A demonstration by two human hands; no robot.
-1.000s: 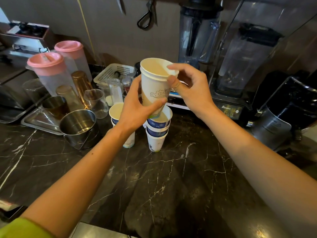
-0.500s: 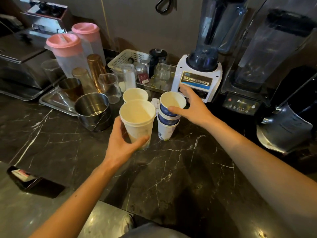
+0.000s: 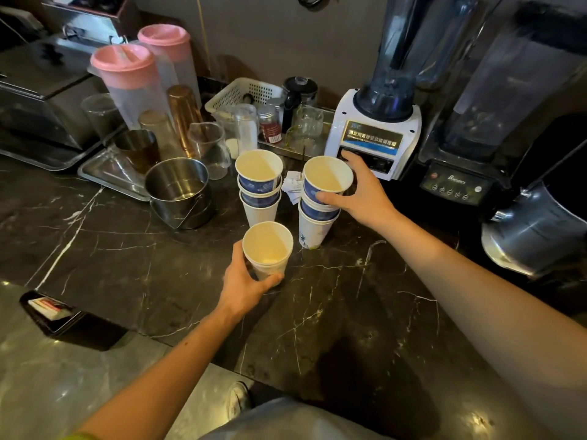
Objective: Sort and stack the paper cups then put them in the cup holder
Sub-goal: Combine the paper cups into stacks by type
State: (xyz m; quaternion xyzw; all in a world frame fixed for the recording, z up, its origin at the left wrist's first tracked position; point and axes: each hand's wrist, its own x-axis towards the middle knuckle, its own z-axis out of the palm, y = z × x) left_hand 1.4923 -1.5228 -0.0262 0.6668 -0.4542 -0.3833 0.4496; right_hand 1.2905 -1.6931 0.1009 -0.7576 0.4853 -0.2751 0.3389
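Two stacks of blue-and-white paper cups stand on the black marble counter. The left stack [image 3: 259, 188] stands free. My right hand [image 3: 359, 193] grips the top cup of the right stack [image 3: 320, 201], thumb on its near side and fingers round the back. In front of both stacks, my left hand [image 3: 243, 285] holds a single white paper cup [image 3: 267, 249] upright near its base, low over the counter. No cup holder shows in this view.
A steel pot [image 3: 179, 188] sits left of the stacks, beside a tray [image 3: 104, 174] of glasses and two pink-lidded jugs [image 3: 127, 81]. A white blender [image 3: 378, 128] and a black blender [image 3: 467, 173] stand close behind my right hand. Paper slips [image 3: 293, 185] lie between the stacks.
My left hand lowered the white cup from chest height down toward the counter. My right hand let go of that cup and took hold of the right stack's top cup.
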